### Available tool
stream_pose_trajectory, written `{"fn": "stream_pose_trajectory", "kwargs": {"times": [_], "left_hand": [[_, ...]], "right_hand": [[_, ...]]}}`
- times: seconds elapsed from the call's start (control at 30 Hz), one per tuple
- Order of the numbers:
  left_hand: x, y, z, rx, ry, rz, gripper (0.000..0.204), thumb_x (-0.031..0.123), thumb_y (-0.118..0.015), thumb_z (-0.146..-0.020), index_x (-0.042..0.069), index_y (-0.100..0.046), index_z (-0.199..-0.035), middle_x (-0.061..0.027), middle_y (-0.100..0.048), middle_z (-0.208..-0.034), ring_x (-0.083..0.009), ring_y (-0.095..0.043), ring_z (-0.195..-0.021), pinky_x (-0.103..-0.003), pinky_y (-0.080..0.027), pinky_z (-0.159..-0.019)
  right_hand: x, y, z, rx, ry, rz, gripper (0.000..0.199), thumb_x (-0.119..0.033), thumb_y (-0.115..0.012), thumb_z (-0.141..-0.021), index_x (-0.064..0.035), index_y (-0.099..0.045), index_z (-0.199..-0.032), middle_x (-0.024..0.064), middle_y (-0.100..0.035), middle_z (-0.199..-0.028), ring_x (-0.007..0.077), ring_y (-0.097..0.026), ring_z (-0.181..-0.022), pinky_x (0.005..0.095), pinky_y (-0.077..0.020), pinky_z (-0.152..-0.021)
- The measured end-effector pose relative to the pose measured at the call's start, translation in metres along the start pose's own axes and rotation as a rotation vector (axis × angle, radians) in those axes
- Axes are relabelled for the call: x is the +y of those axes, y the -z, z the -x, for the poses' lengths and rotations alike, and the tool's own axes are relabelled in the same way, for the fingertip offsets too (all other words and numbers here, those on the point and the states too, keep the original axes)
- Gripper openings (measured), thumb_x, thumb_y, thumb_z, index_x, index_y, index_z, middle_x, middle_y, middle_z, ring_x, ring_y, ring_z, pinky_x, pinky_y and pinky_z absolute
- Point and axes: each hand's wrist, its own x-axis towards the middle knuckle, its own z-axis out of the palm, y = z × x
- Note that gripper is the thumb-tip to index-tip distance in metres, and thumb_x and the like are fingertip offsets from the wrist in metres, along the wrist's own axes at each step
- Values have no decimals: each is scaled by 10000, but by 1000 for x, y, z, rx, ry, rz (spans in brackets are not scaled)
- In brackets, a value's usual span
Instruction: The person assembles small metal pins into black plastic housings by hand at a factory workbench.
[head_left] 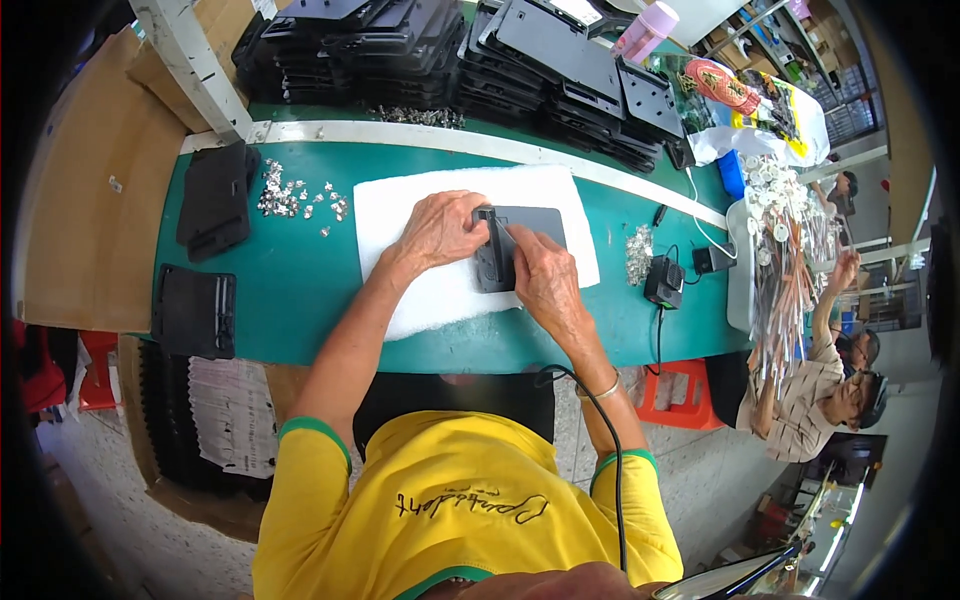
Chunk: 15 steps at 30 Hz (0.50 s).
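Black panel (493,262): frame centre, between our hands; matte, slotted
Left hand (445,228): bent fingers touching its upper-left edge
Right hand (548,270): curled at its middle
Grip: we cannot tell either hold

Bare green tabletop (295,290) leaves a passage left of the white sheet (440,310), whose middle the black case (492,268) takes up; a white rail (400,132) and tall stacks (350,60) block the far side, chargers (664,282) the right.
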Motion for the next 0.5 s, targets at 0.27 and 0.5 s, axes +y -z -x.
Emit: {"fn": "stream_pose_trajectory", "kwargs": {"times": [0.27, 0.5], "left_hand": [[5, 6, 2, 8, 2, 40, 256, 187, -603, -762, 23, -681, -942, -141, -659, -745, -309, -643, -705, -407, -519, -707], [0, 2, 1, 43, -49, 57, 255, 152, -599, -737, 18, -672, -941, -149, -645, -770, -315, -628, -721, -407, -511, -693]], "right_hand": [[-4, -9, -14, -134, -14, 134, 143, 22, -533, -803, -12, -559, -940, 212, -626, -815, 436, -625, -722, 512, -510, -626], [-18, -4, -36, -323, 0, 356, 75, 11, -541, -782, 19, -603, -824, 234, -651, -780, 421, -651, -726, 475, -542, -667]]}}
